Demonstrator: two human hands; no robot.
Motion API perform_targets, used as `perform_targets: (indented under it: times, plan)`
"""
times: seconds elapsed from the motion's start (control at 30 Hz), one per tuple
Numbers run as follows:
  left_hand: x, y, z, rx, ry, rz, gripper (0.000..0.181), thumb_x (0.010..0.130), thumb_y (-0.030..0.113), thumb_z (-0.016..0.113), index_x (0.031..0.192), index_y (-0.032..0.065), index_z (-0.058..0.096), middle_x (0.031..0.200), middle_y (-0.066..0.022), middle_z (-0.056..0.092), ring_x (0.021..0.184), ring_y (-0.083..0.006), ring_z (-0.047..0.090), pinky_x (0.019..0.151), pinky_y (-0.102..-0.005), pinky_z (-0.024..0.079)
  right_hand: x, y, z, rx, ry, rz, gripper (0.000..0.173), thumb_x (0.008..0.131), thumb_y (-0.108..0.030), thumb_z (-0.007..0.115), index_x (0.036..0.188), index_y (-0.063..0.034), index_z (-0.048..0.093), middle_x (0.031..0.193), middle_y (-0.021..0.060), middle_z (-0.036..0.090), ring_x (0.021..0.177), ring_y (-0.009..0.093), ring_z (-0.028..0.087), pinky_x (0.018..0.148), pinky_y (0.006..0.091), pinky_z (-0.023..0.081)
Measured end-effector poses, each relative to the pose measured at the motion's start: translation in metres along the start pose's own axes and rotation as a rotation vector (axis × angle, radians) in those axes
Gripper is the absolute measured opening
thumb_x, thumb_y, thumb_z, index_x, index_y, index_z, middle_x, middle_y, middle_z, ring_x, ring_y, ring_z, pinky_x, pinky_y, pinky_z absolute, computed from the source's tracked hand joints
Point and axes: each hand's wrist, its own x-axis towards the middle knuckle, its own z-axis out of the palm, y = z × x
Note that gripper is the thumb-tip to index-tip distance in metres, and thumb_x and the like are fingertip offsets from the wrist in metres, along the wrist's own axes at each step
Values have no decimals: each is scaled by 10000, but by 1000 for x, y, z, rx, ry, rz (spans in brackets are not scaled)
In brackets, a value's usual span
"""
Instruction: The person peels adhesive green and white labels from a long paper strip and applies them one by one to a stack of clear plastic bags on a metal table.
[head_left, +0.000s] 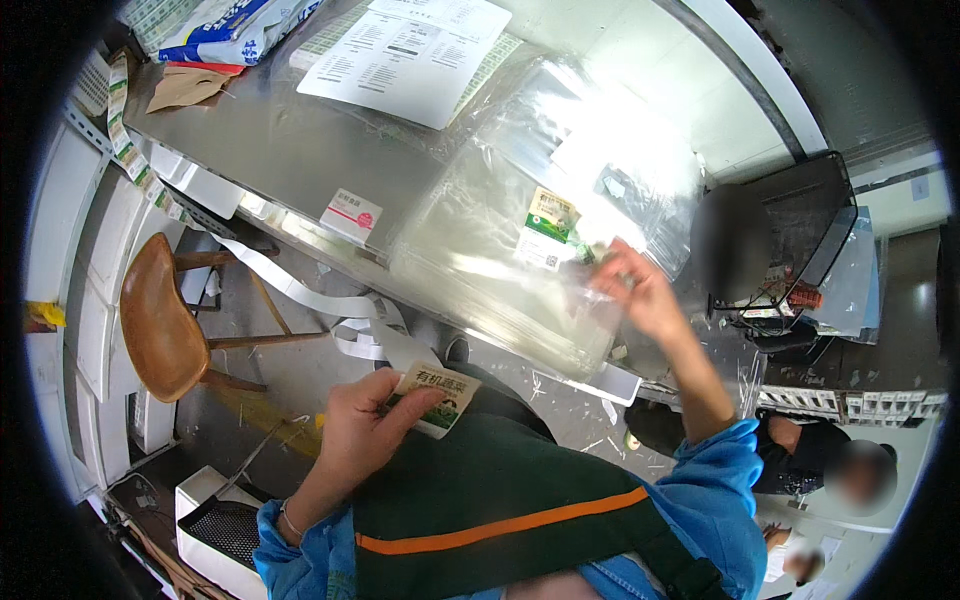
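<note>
My left hand (375, 431) pinches a green and cream printed sticker label (442, 397) at the end of a long strip of label backing paper (277, 281), which trails down past the table edge. On the metal table lies a stack of clear plastic bags (457, 232). A similar label (546, 229) sits on the top bag. My right hand (630, 289) is at the bags' right side, just right of that label, with its fingertips bent at the plastic; whether they grip it is unclear.
Printed sheets (412, 60), a blue and white package (232, 34) and a small white and pink card (351, 216) lie on the table (300, 142). A wooden stool (165, 322) stands left, a black wire basket (802, 225) right. Other people (810, 450) are at lower right.
</note>
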Motion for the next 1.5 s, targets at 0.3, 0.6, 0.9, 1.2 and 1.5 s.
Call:
perform_targets:
  times: [0.3, 0.6, 0.9, 1.2, 1.5]
  plan:
    - [7, -4, 5, 101, 12, 23, 169, 809, 153, 668, 916, 22, 663, 761, -109, 674, 635, -108, 631, 534, -248, 468, 30, -98, -33, 158, 271, -62, 202, 806, -179, 663, 955, -43, 648, 972, 55, 621, 879, 144, 559, 790, 280, 437]
    - [2, 2, 3, -161, 53, 23, 202, 822, 127, 652, 992, 23, 620, 809, -82, 681, 748, -105, 640, 642, -239, 500, 33, -52, 4, -409, 140, -163, 595, 686, -281, 753, 1195, -163, 467, 1135, 117, 489, 1043, 252, 466, 927, 437, 281]
    - [17, 26, 2, 144, -85, 205, 167, 821, 143, 655, 927, 17, 631, 721, -112, 651, 605, -155, 638, 521, -263, 478, 41, -29, -62, 65, 411, 259, 168, 877, -148, 561, 998, -67, 643, 965, 37, 618, 826, 115, 558, 779, 238, 426]
    - [29, 25, 9, 435, -242, 149, 245, 798, 241, 684, 846, 7, 631, 665, -129, 627, 553, -194, 630, 481, -321, 470, 17, -105, 22, 370, 30, 194, 287, 822, -234, 641, 1044, -57, 594, 970, 118, 619, 891, 175, 589, 819, 344, 454]
    - [7, 35, -4, -130, 103, 77, 414, 833, 45, 589, 1235, 49, 488, 1122, -148, 568, 982, -179, 580, 761, -280, 502, 17, -58, 15, -464, -11, -142, 339, 725, -243, 714, 1020, -129, 592, 1105, 94, 465, 1078, 267, 392, 915, 394, 272]
